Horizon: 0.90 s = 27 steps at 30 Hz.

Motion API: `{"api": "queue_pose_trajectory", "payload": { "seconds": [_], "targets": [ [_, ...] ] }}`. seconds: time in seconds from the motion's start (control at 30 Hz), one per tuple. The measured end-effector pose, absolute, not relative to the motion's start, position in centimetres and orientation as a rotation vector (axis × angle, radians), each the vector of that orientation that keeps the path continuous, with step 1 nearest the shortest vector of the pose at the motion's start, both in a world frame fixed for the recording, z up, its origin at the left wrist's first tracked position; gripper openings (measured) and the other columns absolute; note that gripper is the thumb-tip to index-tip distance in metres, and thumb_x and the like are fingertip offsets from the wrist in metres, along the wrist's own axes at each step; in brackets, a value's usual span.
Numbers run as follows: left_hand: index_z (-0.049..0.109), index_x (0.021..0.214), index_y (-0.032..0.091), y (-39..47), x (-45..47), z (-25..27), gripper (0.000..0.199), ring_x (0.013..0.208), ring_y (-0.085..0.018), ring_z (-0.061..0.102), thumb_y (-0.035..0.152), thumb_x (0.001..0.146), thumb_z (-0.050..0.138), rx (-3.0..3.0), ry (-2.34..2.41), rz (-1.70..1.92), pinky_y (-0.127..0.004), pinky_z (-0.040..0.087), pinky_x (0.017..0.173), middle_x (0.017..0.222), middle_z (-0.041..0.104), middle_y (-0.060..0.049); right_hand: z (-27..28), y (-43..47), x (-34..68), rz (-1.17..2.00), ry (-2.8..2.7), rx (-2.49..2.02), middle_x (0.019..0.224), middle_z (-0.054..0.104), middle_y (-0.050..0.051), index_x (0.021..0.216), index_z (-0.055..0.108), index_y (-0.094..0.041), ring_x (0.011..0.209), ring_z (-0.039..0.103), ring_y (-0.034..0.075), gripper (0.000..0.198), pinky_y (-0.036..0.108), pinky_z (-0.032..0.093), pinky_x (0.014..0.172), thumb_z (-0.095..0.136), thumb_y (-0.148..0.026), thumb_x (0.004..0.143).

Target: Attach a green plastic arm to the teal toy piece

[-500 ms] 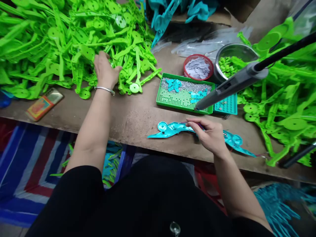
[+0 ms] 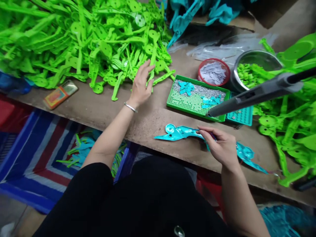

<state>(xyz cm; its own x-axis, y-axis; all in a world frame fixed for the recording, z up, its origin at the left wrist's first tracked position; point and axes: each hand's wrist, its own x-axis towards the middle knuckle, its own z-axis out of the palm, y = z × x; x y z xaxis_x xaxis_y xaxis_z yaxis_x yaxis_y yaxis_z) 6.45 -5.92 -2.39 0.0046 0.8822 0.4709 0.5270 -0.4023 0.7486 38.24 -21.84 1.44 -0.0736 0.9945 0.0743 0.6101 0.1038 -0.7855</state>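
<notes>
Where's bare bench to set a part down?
Free: the strip of bench between phone, left hand and near edge; a smaller patch between green tray and teal part. Crowded: green pile behind, right side by bowl.

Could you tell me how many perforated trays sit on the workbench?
2: a green tray holding small parts ahead of the right hand, and a teal tray directly to its right, partly hidden by the grey tool.

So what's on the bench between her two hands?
In the head view, only bare brown benchtop lies between the left hand at the green parts pile and the right hand on the teal piece.
</notes>
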Motion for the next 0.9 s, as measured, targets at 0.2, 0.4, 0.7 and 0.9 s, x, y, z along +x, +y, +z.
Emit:
{"api": "queue_pose_trajectory", "payload": {
  "seconds": [0.2,0.4,0.7,0.9],
  "targets": [
    [0.068,0.093,0.025,-13.8,2.7,-3.7,0.012,0.097,-0.026,0.065,0.023,0.085,0.060,2.022,1.586,1.111,-0.043,0.050,0.093,0.095,0.070,-0.007,1.0,-21.9,38.9,0.801,-1.762,-1.574,0.090,0.080,0.004,0.100,0.079,-0.023,0.077,0.075,0.019,0.020,0.030,0.059,0.068,0.069,-0.037,0.088],
    [0.056,0.089,0.024,-11.2,-5.3,-6.7,0.034,0.112,-0.035,0.058,0.027,0.066,0.082,1.668,2.203,1.287,-0.056,0.041,0.105,0.106,0.066,-0.011,0.3,-21.9,38.3,0.840,-1.715,-1.600,0.086,0.079,0.005,0.101,0.078,-0.022,0.076,0.075,0.020,0.021,0.031,0.060,0.066,0.070,-0.036,0.088],
    [0.064,0.106,0.014,-11.6,-7.4,0.7,0.032,0.104,-0.030,0.064,0.022,0.076,0.070,1.693,2.326,0.739,-0.054,0.045,0.104,0.086,0.071,-0.007,1.5,-20.9,37.6,0.763,-1.656,-1.526,0.095,0.079,0.005,0.102,0.077,-0.024,0.087,0.077,0.022,0.019,0.036,0.062,0.080,0.069,-0.035,0.088],
    [0.071,0.108,0.025,-15.0,-7.3,3.1,0.027,0.120,-0.035,0.057,0.021,0.083,0.063,1.884,2.348,0.935,-0.064,0.033,0.113,0.118,0.072,-0.004,1.0,-20.6,37.0,0.776,-1.681,-1.517,0.094,0.079,0.005,0.101,0.077,-0.023,0.084,0.076,0.021,0.018,0.034,0.061,0.077,0.069,-0.034,0.089]
  ]
}}
